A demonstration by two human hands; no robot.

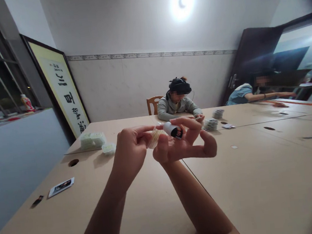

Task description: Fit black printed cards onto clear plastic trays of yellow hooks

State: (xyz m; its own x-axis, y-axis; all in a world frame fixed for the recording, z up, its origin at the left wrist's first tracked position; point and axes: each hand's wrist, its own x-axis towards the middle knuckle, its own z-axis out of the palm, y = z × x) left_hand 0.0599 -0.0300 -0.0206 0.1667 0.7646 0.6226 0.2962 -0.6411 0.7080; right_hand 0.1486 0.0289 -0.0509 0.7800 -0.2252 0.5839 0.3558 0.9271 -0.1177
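A small white cylinder (173, 130) with a black printed end lies among the fingers of my right hand (185, 142), which are curled around it above the table. Close on its left, a clear, yellowish piece (154, 137) like film or a thin bag spans the gap between my two hands. My left hand (130, 147) pinches the left side of this clear piece, its fingertips close to the cylinder. What exactly the clear piece is cannot be made out.
Clear boxes (92, 140) stand at the table's left back. A photo card (61, 187) and a dark scrap (37, 201) lie front left. Stacks (211, 124) stand right of centre. A person (177, 101) sits opposite; another person (244, 93) is at the right.
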